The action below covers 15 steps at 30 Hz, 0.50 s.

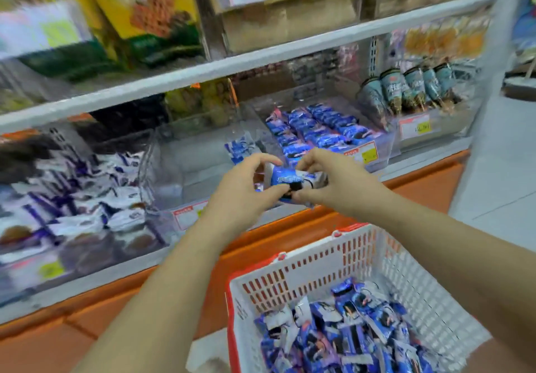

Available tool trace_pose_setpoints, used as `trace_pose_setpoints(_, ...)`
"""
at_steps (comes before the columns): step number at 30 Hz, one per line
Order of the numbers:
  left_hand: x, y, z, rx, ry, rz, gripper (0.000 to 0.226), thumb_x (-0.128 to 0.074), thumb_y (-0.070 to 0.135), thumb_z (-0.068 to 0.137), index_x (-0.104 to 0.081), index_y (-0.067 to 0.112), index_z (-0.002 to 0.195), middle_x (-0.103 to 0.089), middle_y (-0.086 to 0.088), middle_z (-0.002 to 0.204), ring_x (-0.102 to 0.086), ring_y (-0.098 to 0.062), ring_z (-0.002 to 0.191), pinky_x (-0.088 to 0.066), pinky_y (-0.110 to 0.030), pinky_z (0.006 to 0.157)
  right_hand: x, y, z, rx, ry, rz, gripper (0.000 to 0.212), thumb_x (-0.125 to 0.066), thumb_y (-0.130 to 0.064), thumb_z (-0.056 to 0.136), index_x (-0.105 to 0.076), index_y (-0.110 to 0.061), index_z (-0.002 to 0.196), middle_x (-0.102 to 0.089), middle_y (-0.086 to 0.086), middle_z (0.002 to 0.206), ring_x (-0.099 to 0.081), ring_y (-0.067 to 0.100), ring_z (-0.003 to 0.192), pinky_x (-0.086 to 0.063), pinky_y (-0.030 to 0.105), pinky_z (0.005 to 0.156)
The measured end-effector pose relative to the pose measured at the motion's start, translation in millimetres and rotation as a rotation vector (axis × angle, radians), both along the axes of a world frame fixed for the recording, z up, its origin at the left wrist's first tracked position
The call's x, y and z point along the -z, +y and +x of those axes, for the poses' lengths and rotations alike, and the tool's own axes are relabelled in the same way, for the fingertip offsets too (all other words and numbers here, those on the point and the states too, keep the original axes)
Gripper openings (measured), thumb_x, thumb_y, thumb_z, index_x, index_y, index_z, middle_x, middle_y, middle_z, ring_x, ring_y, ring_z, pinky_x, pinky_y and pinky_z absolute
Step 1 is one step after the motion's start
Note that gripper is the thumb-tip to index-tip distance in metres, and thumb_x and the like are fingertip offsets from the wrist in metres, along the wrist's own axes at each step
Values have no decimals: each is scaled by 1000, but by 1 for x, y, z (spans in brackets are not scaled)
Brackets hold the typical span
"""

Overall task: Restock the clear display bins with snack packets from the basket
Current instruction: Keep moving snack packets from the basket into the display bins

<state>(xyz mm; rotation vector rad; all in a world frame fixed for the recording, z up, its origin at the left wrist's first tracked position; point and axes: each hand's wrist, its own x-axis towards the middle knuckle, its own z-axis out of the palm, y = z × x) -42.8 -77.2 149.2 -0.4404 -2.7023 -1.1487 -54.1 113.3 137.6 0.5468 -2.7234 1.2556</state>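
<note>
White-and-red basket (319, 259) nearest, lower right, holding a loose heap of blue snack packets (348, 338). Above and beyond it both forearms reach forward. Left hand (246, 195) and right hand (333, 184) meet on one blue packet (290, 179) - each pinches an end, thumb below, curled fingers on top, so the packet sits crosswise between the two hands. It hangs in the air over the front edge of the middle clear bin (179, 169), not touching it. That bin is almost bare, with a single blue-white packet (239, 147) at its back right. Right-hand bin (383, 143) is filled with rows of blue packets (319, 132); left bin holds white-and-purple packets (87, 198), blurred. Further right - dark wrapped cones (412, 88) standing in a row. Upper shelf blurred, yellow bags (139, 4).
</note>
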Motion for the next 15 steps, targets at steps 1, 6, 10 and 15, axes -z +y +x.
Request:
trace_pose_setpoints(1,-7,-11,-5,-27,18,-32,26,-73,23,86,-58,32,104,-60,20,93,-56,8,78,-43,-9,66,-4,-10,-6,-26,31,15,32,-79,-31,80,-54,-31,100,-61,-11,100,-56,1,67,-41,15,55)
trace_pose_setpoints(6,-34,-50,-39,-50,77,-251,35,-76,31,83,-56,35,111,-58,21,103,-53,7,90,-38,-10,76,-31,-50,-47,-98,190,83,38,-74,-24,85,-59,-28,121,-61,-18,96,-52,-5,83,-42,16,71)
trace_pose_setpoints(10,-41,-70,-86,-105,58,-405,35,-71,35,86,-63,28,120,-63,14,109,-57,-5,101,-37,-14,73,-39,-66,-90,-100,237,53,39,-70,-20,88,-58,-29,124,-61,-17,100,-55,-7,89,-47,13,81)
trace_pose_setpoints(15,-21,-105,-162,-397,-91,-462,29,-67,33,91,-63,17,114,-66,-2,109,-58,-20,92,-37,-23,68,-30,-65,-144,-20,225,293,42,-64,-34,91,-56,-26,132,-57,-4,134,-51,15,123,-40,29,98)
